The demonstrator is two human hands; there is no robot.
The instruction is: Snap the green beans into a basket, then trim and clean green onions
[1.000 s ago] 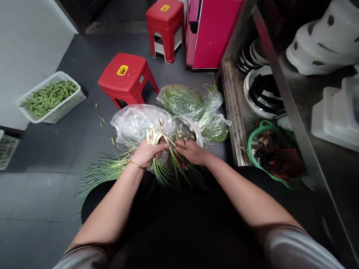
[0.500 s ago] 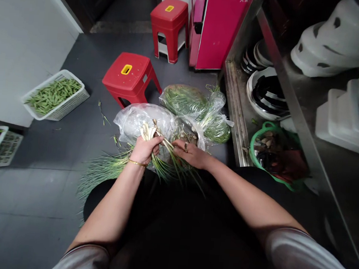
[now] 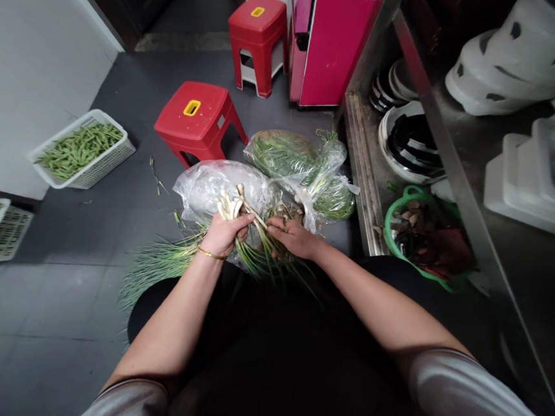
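My left hand (image 3: 223, 233) is closed around a bunch of scallions (image 3: 233, 207), white root ends pointing up and away, green leaves trailing down to the left over the floor. My right hand (image 3: 290, 235) sits just to the right, fingers pinched on a stalk of the same bunch near its roots. Right behind both hands lie clear plastic bags (image 3: 221, 187) on the floor, the far ones holding more greens (image 3: 286, 157). A thin gold bracelet circles my left wrist. My dark lap fills the bottom of the view.
Two red plastic stools (image 3: 195, 120) stand on the grey floor beyond the bags, with a pink cabinet (image 3: 328, 41) behind. A white basket of green beans (image 3: 82, 149) sits left. A steel shelf unit (image 3: 373, 171) on the right holds dishes and a green basket (image 3: 418, 236).
Both hands stay at the bunch; the right hand's fingers have shifted slightly along the stalks. The view has swayed a little.
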